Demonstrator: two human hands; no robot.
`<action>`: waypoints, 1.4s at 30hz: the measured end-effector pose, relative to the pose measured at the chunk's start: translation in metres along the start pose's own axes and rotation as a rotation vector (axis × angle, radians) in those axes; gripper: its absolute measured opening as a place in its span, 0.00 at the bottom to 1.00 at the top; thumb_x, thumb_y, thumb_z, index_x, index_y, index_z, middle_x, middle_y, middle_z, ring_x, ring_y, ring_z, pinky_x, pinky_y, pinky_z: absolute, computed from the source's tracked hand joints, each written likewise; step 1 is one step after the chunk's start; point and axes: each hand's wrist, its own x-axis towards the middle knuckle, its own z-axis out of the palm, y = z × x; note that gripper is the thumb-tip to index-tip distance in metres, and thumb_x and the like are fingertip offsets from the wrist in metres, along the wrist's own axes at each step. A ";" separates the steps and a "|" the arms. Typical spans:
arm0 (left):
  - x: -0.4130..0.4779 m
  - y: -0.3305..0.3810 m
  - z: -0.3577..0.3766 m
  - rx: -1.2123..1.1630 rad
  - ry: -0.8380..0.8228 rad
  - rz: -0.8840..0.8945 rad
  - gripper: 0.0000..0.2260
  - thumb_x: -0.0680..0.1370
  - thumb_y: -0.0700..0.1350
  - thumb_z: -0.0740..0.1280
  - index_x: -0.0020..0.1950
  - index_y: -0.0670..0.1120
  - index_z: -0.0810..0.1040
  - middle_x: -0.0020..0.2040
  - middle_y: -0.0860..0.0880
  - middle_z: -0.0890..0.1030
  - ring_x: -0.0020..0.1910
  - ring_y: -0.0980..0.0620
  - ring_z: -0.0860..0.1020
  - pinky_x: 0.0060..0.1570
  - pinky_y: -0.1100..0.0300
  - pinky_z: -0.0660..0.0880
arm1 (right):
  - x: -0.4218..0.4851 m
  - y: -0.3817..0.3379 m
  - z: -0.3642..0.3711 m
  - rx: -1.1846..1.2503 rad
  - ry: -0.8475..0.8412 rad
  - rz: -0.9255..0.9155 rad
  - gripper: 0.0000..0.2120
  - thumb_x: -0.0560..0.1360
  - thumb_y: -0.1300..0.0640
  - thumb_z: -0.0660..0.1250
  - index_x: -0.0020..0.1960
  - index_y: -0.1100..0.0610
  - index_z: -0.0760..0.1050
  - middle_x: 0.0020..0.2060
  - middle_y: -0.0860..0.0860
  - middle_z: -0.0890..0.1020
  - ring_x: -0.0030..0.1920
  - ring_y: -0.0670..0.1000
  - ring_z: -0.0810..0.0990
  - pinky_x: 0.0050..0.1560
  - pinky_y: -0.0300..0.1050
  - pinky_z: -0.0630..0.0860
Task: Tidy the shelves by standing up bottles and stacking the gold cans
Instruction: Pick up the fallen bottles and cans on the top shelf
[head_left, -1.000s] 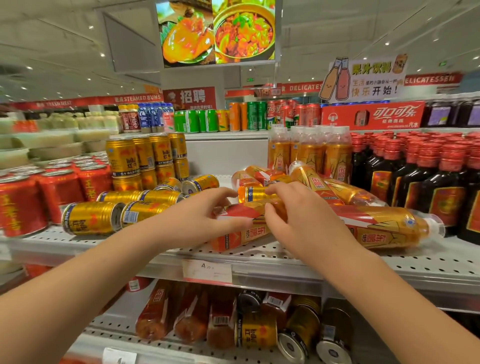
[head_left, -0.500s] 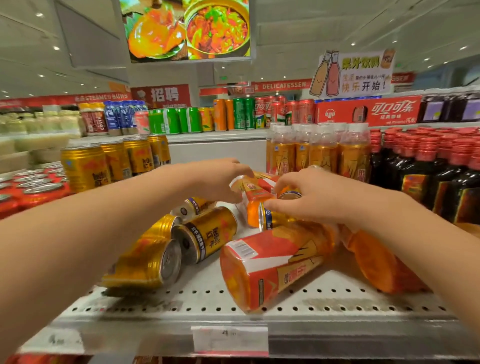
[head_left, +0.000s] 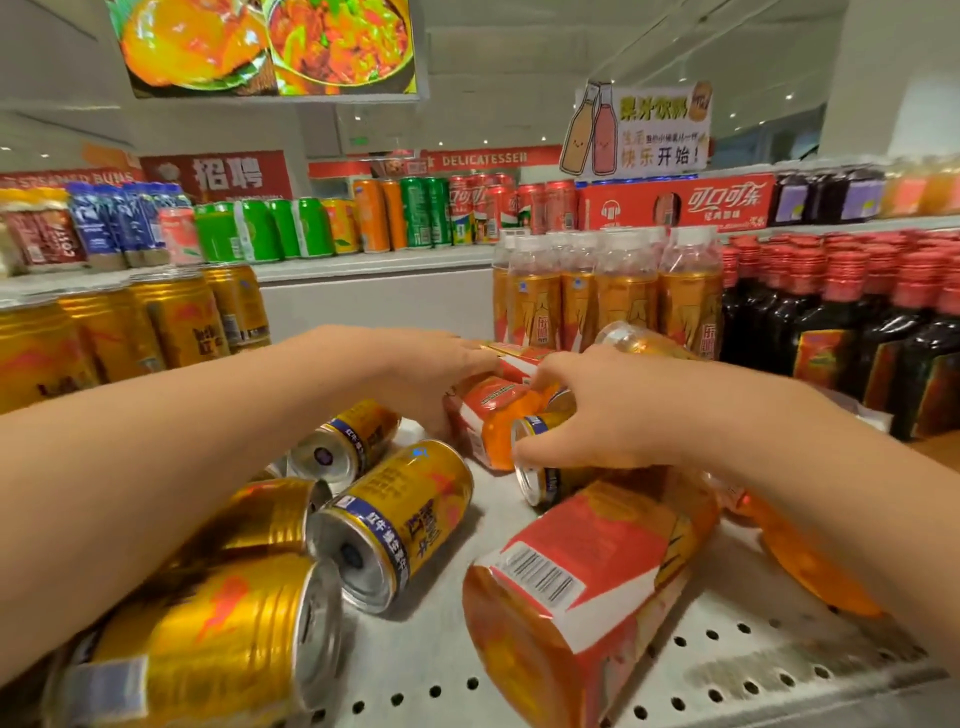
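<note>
Gold 红牛 can (head_left: 540, 478) in right grip (head_left: 613, 410); left grip (head_left: 426, 374) clasps fallen orange bottle (head_left: 493, 436).

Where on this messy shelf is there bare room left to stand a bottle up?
Bare shelf runs in a strip between the toppled gold can and the big lying bottle, and again at the front right corner beside that bottle. The middle is crowded: the left hand holds a fallen bottle, the right hand a second can, amid a pile.
</note>
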 end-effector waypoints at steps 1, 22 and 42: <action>-0.003 -0.001 0.000 0.001 0.016 -0.027 0.42 0.66 0.57 0.81 0.76 0.55 0.64 0.67 0.50 0.75 0.62 0.46 0.75 0.62 0.51 0.73 | 0.001 -0.001 0.000 0.005 0.019 -0.013 0.36 0.67 0.29 0.66 0.70 0.41 0.66 0.54 0.48 0.70 0.47 0.50 0.75 0.42 0.46 0.72; -0.114 -0.017 -0.060 0.048 0.386 -0.504 0.40 0.72 0.63 0.73 0.78 0.54 0.60 0.62 0.47 0.70 0.55 0.48 0.73 0.51 0.53 0.74 | 0.026 -0.028 -0.008 0.218 0.168 -0.416 0.27 0.68 0.36 0.69 0.65 0.41 0.71 0.57 0.46 0.72 0.51 0.46 0.77 0.47 0.47 0.78; -0.182 -0.029 -0.058 -0.035 0.733 -0.766 0.29 0.70 0.70 0.69 0.63 0.53 0.76 0.51 0.51 0.75 0.48 0.51 0.74 0.43 0.55 0.70 | 0.114 -0.113 -0.012 0.326 0.278 -0.499 0.19 0.72 0.41 0.70 0.59 0.48 0.76 0.60 0.50 0.73 0.59 0.51 0.76 0.56 0.51 0.78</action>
